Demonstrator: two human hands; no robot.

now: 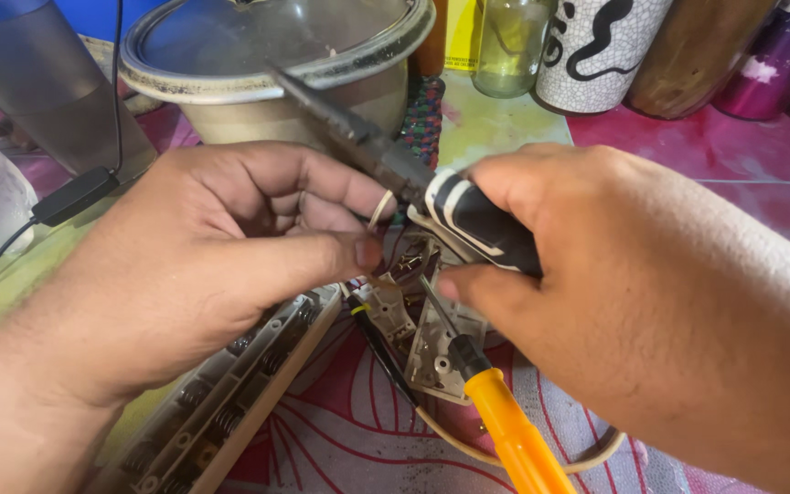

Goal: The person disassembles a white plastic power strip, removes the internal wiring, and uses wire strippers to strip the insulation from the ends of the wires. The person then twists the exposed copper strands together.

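Slippage risk: right hand (633, 274) clamped on black-handled pliers (395, 165), left hand (203, 265) fingers pinched on thin wire (379, 209); jaws may skid, nicking fingertips.

Up at the back sits a cream cooker pot (230, 96) under a glass lid (267, 32). Right of it stands a clear glass bottle (509, 46), then a white crackle-patterned cup (596, 50) and a purple container (774, 55). Far left, a grey tumbler (38, 82), with a black cable (70, 197) trailing across the bench (733, 155).
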